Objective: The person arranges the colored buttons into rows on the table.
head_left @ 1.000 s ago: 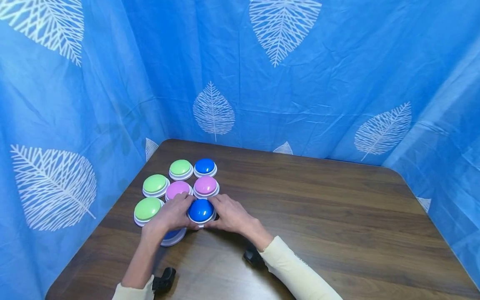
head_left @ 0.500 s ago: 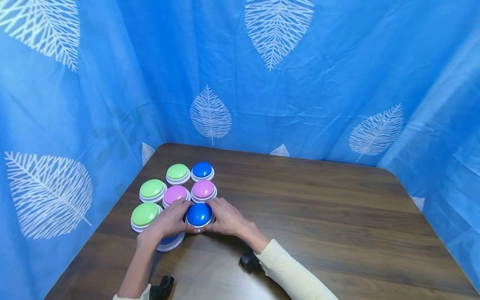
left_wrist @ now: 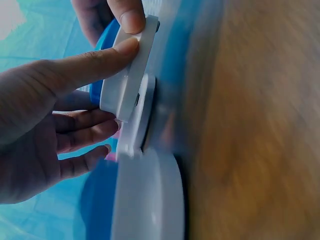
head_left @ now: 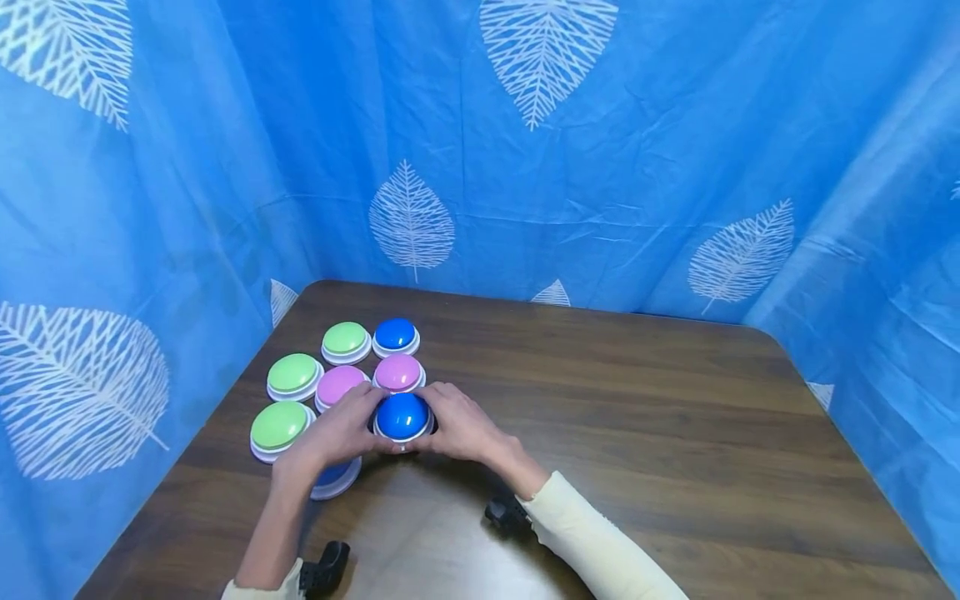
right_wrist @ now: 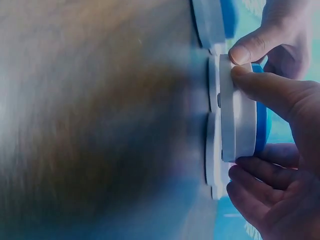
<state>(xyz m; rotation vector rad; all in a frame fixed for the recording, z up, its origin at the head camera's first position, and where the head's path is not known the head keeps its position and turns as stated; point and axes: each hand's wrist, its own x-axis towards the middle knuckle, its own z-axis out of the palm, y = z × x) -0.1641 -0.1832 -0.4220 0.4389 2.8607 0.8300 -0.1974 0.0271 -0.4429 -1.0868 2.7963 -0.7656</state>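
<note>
Both hands hold one blue dome push button (head_left: 402, 417) with a round white base, raised off the table. My left hand (head_left: 343, 429) grips the base from the left, its thumb on the near rim. From the right, my right hand (head_left: 465, 425) grips the same base, and the thumbs nearly meet at the front. In the left wrist view the white base (left_wrist: 127, 70) tilts slightly, with a gap between its underside and the tabletop. The right wrist view shows fingers of the right hand (right_wrist: 280, 180) beneath the base's far side. Another blue button (head_left: 337, 479) is partly hidden under my left wrist.
Three green buttons (head_left: 278, 425) line the left side of the wooden table (head_left: 637, 433). Two pink buttons (head_left: 398, 372) and a blue button (head_left: 396, 334) stand close beyond the hands. A blue leaf-print curtain (head_left: 600, 167) hangs behind the table and on both sides.
Both hands keep their grip on the blue button, which has shifted slightly right relative to the pink buttons. The head view has also moved a little. The other buttons stay in place.
</note>
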